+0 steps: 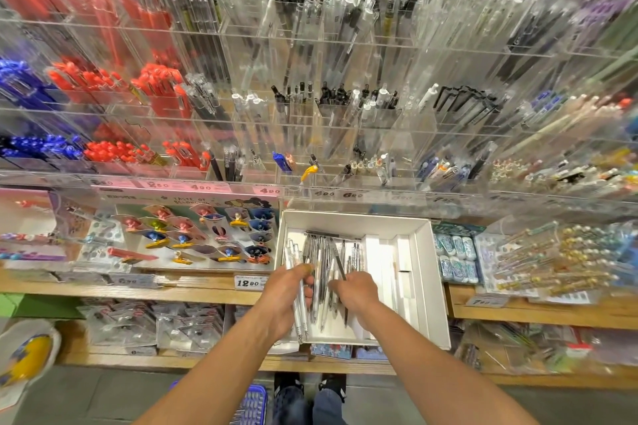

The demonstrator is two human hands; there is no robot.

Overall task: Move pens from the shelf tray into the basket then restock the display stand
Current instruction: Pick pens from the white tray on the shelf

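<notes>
Motion blur smears most of the clear acrylic display stand above, so the pens in its compartments cannot be counted; price tags along its front lip are only partly legible. The blue basket on the floor is cut off at the bottom edge and half hidden behind your left forearm; only one corner shows. Your two shoes sit just beside it. Both your hands reach into the white tray on the wooden shelf. Your left hand is curled around a bundle of clear pens, gripping them near the tray's left wall, tips pointing toward you; the bundle's count is unclear, roughly three or four. Your right hand is curled, fingertips pinching at the loose grey pens lying in the tray; your knuckles hide exactly which one you hold. About ten loose pens remain, overlapping. Two white boxes lie lengthwise along the tray's right side.
</notes>
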